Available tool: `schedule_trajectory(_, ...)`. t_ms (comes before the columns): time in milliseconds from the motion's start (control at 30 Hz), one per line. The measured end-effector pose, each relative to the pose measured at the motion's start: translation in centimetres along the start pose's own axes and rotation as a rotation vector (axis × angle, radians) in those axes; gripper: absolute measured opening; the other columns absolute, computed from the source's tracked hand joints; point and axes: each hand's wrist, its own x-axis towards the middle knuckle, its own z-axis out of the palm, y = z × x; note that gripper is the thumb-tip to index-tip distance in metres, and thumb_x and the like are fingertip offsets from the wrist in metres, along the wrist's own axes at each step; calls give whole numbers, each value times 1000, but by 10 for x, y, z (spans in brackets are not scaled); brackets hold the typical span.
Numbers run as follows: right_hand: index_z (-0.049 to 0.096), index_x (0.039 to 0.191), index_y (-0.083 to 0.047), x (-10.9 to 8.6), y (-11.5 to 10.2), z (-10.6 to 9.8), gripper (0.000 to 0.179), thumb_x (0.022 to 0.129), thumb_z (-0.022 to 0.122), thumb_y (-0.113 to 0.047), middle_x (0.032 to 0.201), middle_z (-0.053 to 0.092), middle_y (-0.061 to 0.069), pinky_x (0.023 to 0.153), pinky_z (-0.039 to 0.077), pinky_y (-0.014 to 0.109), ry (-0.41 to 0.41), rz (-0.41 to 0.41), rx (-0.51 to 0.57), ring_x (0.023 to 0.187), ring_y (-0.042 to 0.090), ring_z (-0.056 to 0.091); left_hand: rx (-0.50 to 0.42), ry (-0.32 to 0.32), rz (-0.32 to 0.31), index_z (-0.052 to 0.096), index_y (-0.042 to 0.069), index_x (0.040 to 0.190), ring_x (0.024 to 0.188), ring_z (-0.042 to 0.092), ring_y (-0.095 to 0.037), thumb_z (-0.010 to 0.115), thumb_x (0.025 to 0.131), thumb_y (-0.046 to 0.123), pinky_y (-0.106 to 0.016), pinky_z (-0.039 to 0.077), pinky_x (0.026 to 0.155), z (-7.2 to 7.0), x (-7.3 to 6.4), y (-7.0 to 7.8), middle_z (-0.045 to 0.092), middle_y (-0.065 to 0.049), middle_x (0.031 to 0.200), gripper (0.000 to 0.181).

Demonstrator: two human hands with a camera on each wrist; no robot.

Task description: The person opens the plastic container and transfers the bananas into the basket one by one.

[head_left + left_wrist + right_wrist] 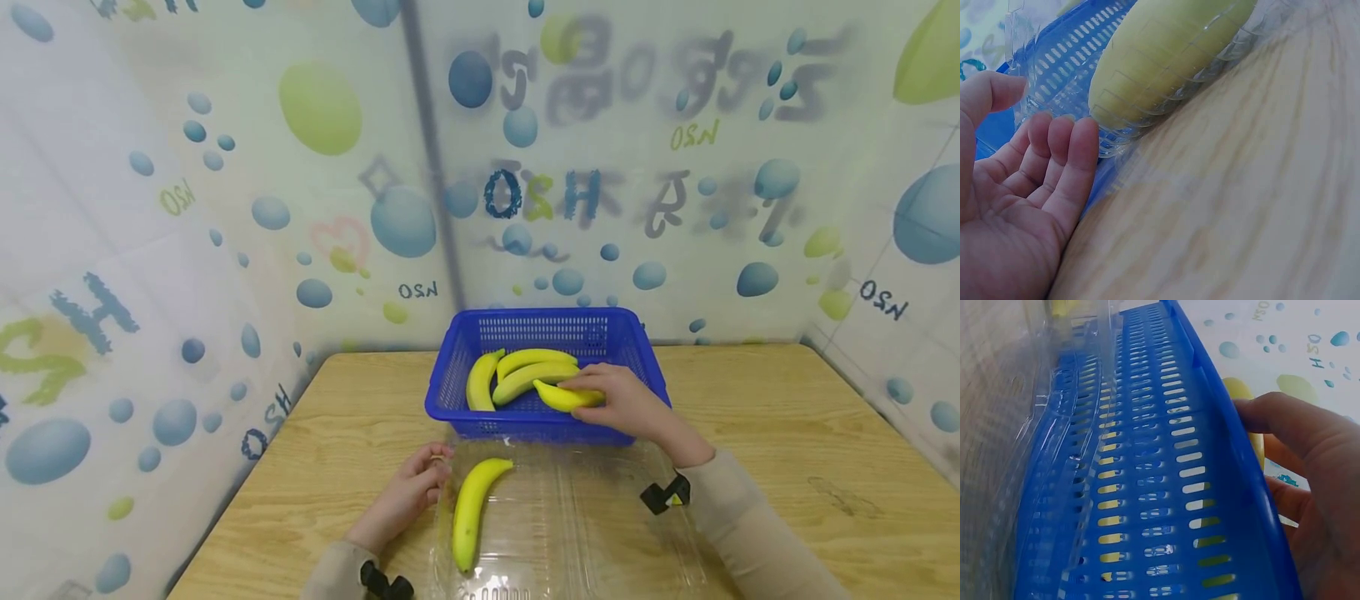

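Note:
In the head view, my right hand (618, 398) reaches over the front right of a blue plastic basket (546, 429) and grips a yellow banana (558, 397) between thumb and fingers. Three other bananas (536, 379) lie beside it in the basket. A clear plastic clamshell container (525, 517) lies unfolded in front, with one banana (472, 512) lengthwise in its left half. At the container's far left corner, my left hand (408, 492) holds the edge with curled fingers, seen closer in the left wrist view (1035, 156). The basket wall partly hides the gripped banana in the right wrist view.
A wooden table (360, 400) carries everything. Behind the basket and on both sides hang patterned white curtains (315, 208). The basket's front rim stands right against the container's far edge. Black wrist cameras (386, 581) sit on both sleeves.

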Motion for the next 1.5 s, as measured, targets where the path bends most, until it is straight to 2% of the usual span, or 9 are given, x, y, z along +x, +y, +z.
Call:
schedule_trajectory(167,68,122,-11,-1,2,0,36,87,73,-18,111,65,2,69,47,29,-20,65,36,91,16,55,1,0,3,37,-9,121,66,40,-6,51,93,4,-17,36,57,0,1,-1,44,1,83,34)
schedule_trajectory(367,68,122,-10,-1,3,0,37,87,74,-19,109,63,3,69,48,29,-16,114,48,89,17,53,2,0,5,37,-9,121,67,41,-7,50,93,4,-17,39,59,0,0,-1,44,1,84,33)
schedule_trajectory(667,67,123,-12,2,11,-1,38,88,73,-23,108,64,2,68,46,30,-20,115,1,87,16,53,11,17,-9,38,-8,121,66,40,-7,50,93,4,-18,37,58,0,2,2,44,1,83,33)
schedule_trajectory(900,66,123,-8,7,15,-6,38,88,72,-21,102,64,1,65,42,30,-95,122,32,77,14,49,-1,10,-10,41,-2,120,66,40,-8,50,94,4,-18,36,57,0,1,1,44,1,84,28)
schedule_trajectory(1167,70,116,-6,11,24,-8,32,86,73,-17,100,66,0,70,45,32,-172,122,33,80,13,53,9,24,-38,42,0,119,68,43,-8,52,95,7,-19,38,59,-1,3,0,45,1,84,27)
schedule_trajectory(1333,71,113,-6,14,28,-7,29,86,72,-15,99,67,-1,73,47,32,-222,115,13,81,12,55,-8,15,-24,41,-1,119,68,45,-7,51,95,6,-19,42,61,0,3,0,46,1,84,27)
schedule_trajectory(1500,72,112,-7,18,28,-5,26,86,71,-13,101,68,0,78,49,35,-264,134,45,87,15,58,-23,4,-18,38,-6,120,70,47,-7,51,95,5,-21,46,64,0,1,0,47,0,85,30)
